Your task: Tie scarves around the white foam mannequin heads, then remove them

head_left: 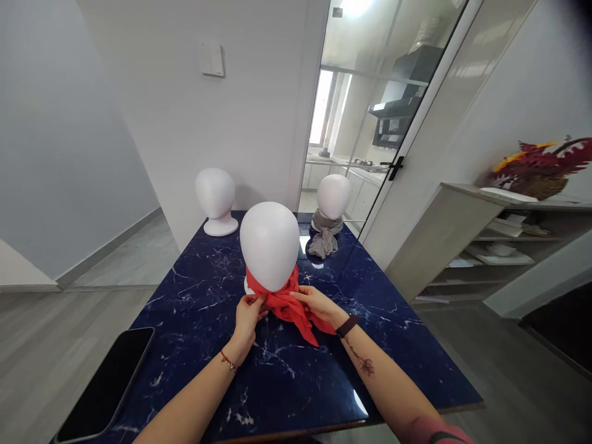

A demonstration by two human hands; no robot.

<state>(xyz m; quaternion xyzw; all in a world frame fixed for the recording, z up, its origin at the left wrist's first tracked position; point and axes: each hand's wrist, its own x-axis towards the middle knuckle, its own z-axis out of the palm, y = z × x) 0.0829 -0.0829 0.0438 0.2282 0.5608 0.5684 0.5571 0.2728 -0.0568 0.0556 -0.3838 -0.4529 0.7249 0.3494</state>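
A white foam mannequin head (269, 245) stands near the middle of the dark blue marble table (296, 376). A red scarf (289, 302) is wrapped around its neck, with its ends hanging down onto the table in front. My left hand (247, 317) pinches the scarf at the left of the knot. On the knot's right side, my right hand (319, 304) grips the red cloth with closed fingers. A black band sits on my right wrist, a red string on my left.
Two more white heads stand at the table's far end: a bare one (215, 198) at left, and one (333, 198) with a grey scarf (324, 237) at right. A black phone (108, 382) lies at the near left edge. Shelves (490, 246) stand to the right.
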